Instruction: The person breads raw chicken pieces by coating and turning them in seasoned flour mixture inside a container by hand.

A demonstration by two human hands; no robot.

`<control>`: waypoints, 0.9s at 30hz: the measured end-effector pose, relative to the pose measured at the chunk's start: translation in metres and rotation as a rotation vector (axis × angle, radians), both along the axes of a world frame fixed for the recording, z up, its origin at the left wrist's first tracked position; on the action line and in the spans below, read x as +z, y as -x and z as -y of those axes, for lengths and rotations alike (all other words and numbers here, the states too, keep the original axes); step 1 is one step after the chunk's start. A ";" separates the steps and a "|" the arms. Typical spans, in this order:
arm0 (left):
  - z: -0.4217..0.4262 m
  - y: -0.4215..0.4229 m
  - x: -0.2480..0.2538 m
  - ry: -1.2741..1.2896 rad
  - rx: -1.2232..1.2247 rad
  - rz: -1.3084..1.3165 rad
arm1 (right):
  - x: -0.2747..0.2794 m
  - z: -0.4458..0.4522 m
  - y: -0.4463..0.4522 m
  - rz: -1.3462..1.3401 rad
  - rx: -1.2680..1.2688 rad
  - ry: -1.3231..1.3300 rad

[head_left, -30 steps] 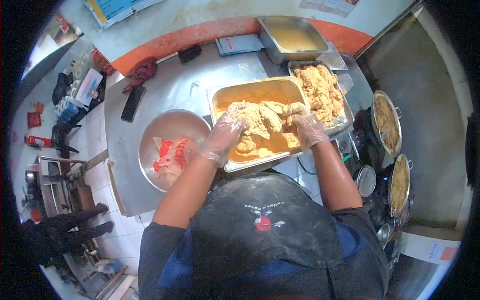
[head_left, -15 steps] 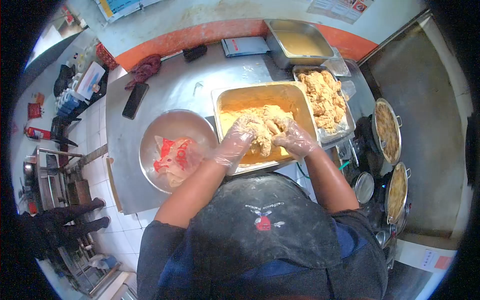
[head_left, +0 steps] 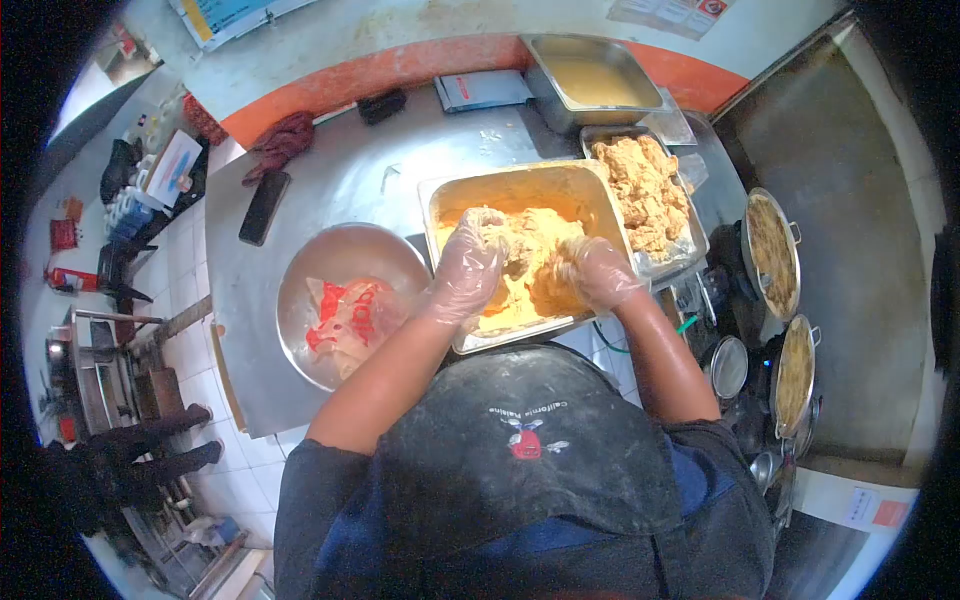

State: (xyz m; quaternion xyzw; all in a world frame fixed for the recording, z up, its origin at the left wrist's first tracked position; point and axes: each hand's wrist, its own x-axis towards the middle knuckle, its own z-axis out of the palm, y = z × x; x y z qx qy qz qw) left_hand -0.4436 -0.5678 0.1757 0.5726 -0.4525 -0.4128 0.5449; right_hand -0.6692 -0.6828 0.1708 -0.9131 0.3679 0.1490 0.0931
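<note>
Gloved in clear plastic, a person's left hand (head_left: pixel 470 265) and right hand (head_left: pixel 603 272) reach into a metal tub (head_left: pixel 510 184) of pale powder (head_left: pixel 505 318), where coated food (head_left: pixel 540 226) lies heaped between them and toward the far side. Both grips show bent fingers and stand apart at either side of the heap, but powder and blur veil the fingertips, so whether either one pinches a piece cannot be told. The coated food looks soft and floppy, likely of modest weight and slippery beneath its dusty crust, and that ragged crust seems liable to shed under a hard squeeze; the thick middle, cupped lightly from left and right, looks a better hold than the thin edges. The tub sits at the near edge of a steel tabletop (head_left: pixel 345 165), just to the right of a round bowl (head_left: pixel 313 250) holding a crumpled plastic bag (head_left: pixel 350 318) with red print. Just beside the tub on the right, a tray (head_left: pixel 690 240) carries a mound of coated pieces (head_left: pixel 643 190), and beyond it, at the far right, stands a deep container (head_left: pixel 545 92) of cloudy liquid. A phone (head_left: pixel 265 208) and a dark red cloth (head_left: pixel 282 145) lie at the far left.
</note>
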 end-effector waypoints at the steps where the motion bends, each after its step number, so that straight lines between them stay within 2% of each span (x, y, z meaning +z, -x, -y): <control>1: 0.003 0.000 -0.004 0.001 -0.005 0.001 | -0.032 0.011 0.013 0.317 -0.100 -0.089; 3: 0.012 0.001 -0.014 0.116 0.011 0.062 | -0.036 0.011 0.015 0.635 -0.201 -0.176; 4: 0.011 0.006 -0.001 0.048 0.023 -0.045 | -0.009 -0.001 0.002 0.780 -0.445 -0.464; 5: 0.015 0.007 -0.007 0.048 0.021 -0.044 | 0.006 -0.008 -0.004 0.914 -0.692 -0.758; 7: 0.024 0.010 -0.024 0.210 0.015 0.012 | -0.006 -0.010 -0.003 0.949 -0.681 -0.741; 8: 0.026 0.013 -0.028 0.211 0.012 0.012 | -0.005 -0.015 -0.011 1.038 -0.730 -0.789; 9: 0.028 0.018 -0.029 0.135 0.034 -0.174 | -0.004 -0.018 -0.015 1.126 -0.777 -0.838; 10: 0.030 0.020 -0.031 0.056 0.057 -0.361 | -0.019 -0.014 -0.016 1.222 -0.812 -1.012; 11: 0.032 0.020 -0.039 0.057 0.058 -0.360 | -0.022 -0.012 -0.015 1.222 -0.811 -1.012; 13: 0.039 0.020 -0.062 0.168 0.193 -0.051 | -0.004 -0.020 -0.025 1.323 -0.881 -1.197; 14: 0.040 0.020 -0.070 0.167 0.195 -0.052 | 0.007 -0.027 -0.031 1.371 -0.984 -1.187; 15: 0.042 0.021 -0.075 0.111 0.184 -0.076 | 0.016 -0.030 -0.037 1.369 -0.984 -1.187; 17: 0.039 0.020 -0.070 0.055 0.172 -0.100 | 0.026 -0.034 -0.045 1.097 -0.727 -0.862; 18: 0.033 0.018 -0.055 -0.016 0.119 -0.022 | 0.024 -0.030 -0.043 1.097 -0.727 -0.862; 19: 0.026 0.016 -0.040 -0.088 0.068 0.055 | 0.021 -0.024 -0.037 1.035 -0.622 -0.744; 20: 0.018 0.015 -0.025 -0.089 0.074 0.052 | 0.021 -0.016 -0.030 0.968 -0.517 -0.629; 21: 0.010 0.014 -0.010 -0.069 0.073 0.208 | 0.031 -0.005 -0.019 0.963 -0.511 -0.631; 22: 0.003 0.013 -0.004 -0.048 0.071 0.365 | 0.049 0.007 -0.004 0.577 -0.181 -0.199; 23: -0.002 0.010 -0.005 -0.051 0.075 0.363 | 0.059 0.019 0.009 0.173 0.142 0.219; 24: -0.009 0.005 -0.008 0.064 0.093 0.501 | 0.052 0.033 0.019 0.172 0.146 0.213; 25: -0.015 0.001 -0.011 0.182 0.109 0.639 | 0.041 0.047 0.027 0.001 0.121 0.240; 26: -0.017 -0.002 -0.017 0.181 0.076 0.658 | 0.031 0.059 0.034 -0.169 0.098 0.270; 27: -0.019 -0.002 -0.017 0.181 0.091 0.658 | 0.037 0.064 0.034 -0.169 0.111 0.276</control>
